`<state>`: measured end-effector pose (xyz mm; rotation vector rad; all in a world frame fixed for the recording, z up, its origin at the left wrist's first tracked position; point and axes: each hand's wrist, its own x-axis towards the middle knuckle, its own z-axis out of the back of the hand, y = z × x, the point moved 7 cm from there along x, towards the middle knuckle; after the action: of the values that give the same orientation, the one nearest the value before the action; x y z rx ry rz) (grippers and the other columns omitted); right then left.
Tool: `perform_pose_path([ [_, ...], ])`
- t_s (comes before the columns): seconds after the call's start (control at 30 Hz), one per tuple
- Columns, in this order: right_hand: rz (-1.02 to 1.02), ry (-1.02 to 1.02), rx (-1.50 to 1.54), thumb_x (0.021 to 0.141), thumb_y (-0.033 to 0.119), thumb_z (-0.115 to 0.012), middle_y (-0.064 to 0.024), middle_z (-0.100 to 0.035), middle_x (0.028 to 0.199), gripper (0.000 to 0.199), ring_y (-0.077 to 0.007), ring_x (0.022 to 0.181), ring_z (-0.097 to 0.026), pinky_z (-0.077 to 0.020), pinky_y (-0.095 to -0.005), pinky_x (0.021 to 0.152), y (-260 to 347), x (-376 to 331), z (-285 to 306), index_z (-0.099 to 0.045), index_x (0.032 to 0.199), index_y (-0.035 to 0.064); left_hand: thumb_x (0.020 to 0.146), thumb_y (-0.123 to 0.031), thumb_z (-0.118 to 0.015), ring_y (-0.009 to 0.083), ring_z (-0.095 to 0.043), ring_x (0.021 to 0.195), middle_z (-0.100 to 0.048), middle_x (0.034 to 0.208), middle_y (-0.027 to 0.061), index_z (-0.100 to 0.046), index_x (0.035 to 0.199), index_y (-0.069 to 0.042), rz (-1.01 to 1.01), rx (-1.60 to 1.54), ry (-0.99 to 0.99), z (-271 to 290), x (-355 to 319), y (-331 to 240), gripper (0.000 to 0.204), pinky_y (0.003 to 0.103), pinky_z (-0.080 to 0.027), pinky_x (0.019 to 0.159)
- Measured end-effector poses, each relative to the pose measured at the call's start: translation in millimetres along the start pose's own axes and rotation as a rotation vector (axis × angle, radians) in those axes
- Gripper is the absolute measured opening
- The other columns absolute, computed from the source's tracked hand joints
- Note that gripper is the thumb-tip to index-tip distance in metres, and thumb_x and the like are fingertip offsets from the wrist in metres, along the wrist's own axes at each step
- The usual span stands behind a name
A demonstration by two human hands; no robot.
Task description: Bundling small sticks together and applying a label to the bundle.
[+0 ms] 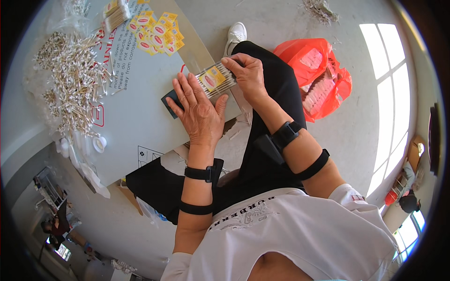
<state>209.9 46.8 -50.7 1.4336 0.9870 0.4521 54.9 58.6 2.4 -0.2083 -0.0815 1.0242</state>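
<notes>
A flat pack of cotton swabs [225, 71] with a yellow label card [212, 78] lies at the table's right edge. My right hand [251, 77] is closed on the pack's right end, thumb on top. My left hand [200, 112] lies with fingers stretched out at the pack's left end, thumb along its near side. Under the left fingers is a dark green flat block [171, 104], mostly covered by the hand. Farther up the table are loose yellow label cards [161, 33] in an overlapping heap.
A large heap of loose cotton swabs [70, 79] covers the table's left side. Another swab bundle [115, 18] lies at the far edge. On the floor to the right sits a red plastic bag [340, 86] with pinkish packs inside. More swabs [321, 10] lie on the floor.
</notes>
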Motion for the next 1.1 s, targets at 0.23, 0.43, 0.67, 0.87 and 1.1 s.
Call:
perform_pose_path([
  [0.23,-0.221,0.008,0.253,0.088,0.017,-0.072,0.0047,-0.062,0.071,0.015,-0.0019,0.061,-0.050,-0.0383,-0.0195,0.054,-2.1,-16.8,1.2,-0.069,0.083,0.0037,0.091,-0.060,-0.049,0.0394,-0.005,0.148,-0.012,0.157,0.0258,-0.014,0.150,0.005,0.013,-0.019,-0.027,2.5,-3.8,1.3,0.095,0.061,-0.003,0.113],
  [0.43,-0.092,0.031,0.282,0.087,0.018,-0.073,0.0041,-0.064,0.074,0.014,-0.0020,0.062,-0.054,-0.0411,-0.0190,0.055,-3.3,-12.9,-0.8,-0.070,0.086,0.0046,0.092,-0.060,-0.047,0.0398,-0.007,0.147,-0.013,0.157,0.0256,-0.015,0.151,0.004,-0.002,-0.016,-0.036,2.0,-5.0,-1.3,0.093,0.061,-0.005,0.113],
  [0.67,-0.130,0.062,0.240,0.084,0.011,-0.075,0.0014,-0.067,0.077,0.012,-0.0040,0.066,-0.056,-0.0449,-0.0204,0.060,1.3,-16.1,-2.3,-0.069,0.087,0.0015,0.092,-0.059,-0.047,0.0401,-0.008,0.147,-0.013,0.157,0.0255,-0.016,0.151,0.002,0.008,-0.043,-0.055,5.4,-5.4,0.2,0.091,0.061,-0.006,0.113],
  [0.87,-0.069,0.052,0.097,0.082,0.009,-0.076,0.0030,-0.065,0.075,0.012,-0.0036,0.065,-0.054,-0.0441,-0.0199,0.062,7.3,-17.4,1.6,-0.069,0.085,0.0008,0.088,-0.052,-0.058,0.0377,-0.007,0.148,-0.013,0.159,0.0197,-0.020,0.152,-0.002,-0.051,-0.061,0.015,9.5,-4.3,-2.8,0.090,0.063,-0.005,0.113],
  [1.1,0.629,-0.284,-0.646,0.086,0.019,-0.073,-0.0115,-0.059,0.110,0.029,-0.0177,0.097,-0.056,-0.0454,-0.0277,0.078,69.6,-30.3,14.4,-0.062,0.107,0.0016,0.089,-0.032,-0.064,0.0406,-0.029,0.139,-0.032,0.149,0.0215,-0.038,0.142,-0.001,-0.014,-0.185,-0.302,46.2,7.2,56.4,0.067,0.056,-0.024,0.111],
])
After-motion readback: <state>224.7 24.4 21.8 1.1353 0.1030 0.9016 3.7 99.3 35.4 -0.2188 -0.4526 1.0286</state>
